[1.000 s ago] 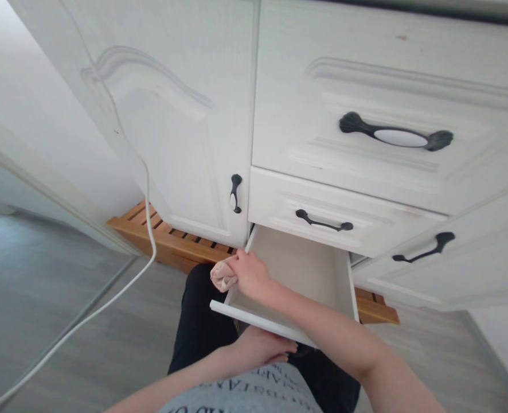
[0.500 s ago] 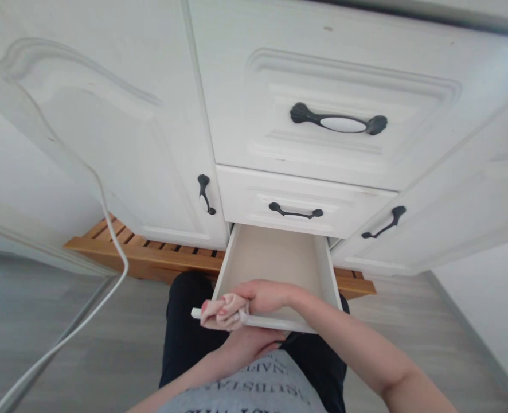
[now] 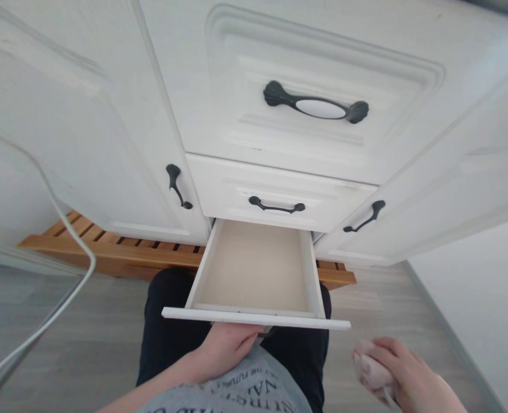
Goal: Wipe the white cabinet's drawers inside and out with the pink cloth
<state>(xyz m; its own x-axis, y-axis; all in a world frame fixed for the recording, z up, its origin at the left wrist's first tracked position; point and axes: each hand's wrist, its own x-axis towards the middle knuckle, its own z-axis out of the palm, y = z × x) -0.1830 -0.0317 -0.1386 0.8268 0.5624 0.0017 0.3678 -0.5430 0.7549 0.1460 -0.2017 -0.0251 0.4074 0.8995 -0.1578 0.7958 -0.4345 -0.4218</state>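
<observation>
The bottom drawer [image 3: 254, 269] is pulled out over my lap, its pale inside bare. My left hand [image 3: 228, 347] reaches to the outer side of the drawer's front panel [image 3: 256, 318], fingers curled on the dark drawer handle [image 3: 268, 331], which is mostly hidden. Off to the right and below the panel, my right hand [image 3: 409, 367] is closed around a bunched pale pink cloth [image 3: 372, 367], slightly blurred. That hand is apart from the drawer.
Above are two closed drawers with dark handles [image 3: 316, 108]. Cabinet doors [image 3: 120, 149] flank them. A slatted wooden rack [image 3: 108, 255] sits below. A white cable [image 3: 71, 229] hangs at left, and a white wall [image 3: 473, 292] stands at right.
My right hand has left the drawer's front edge with the cloth and swung out to the right. The left hand stays at the handle. The view has shifted slightly right.
</observation>
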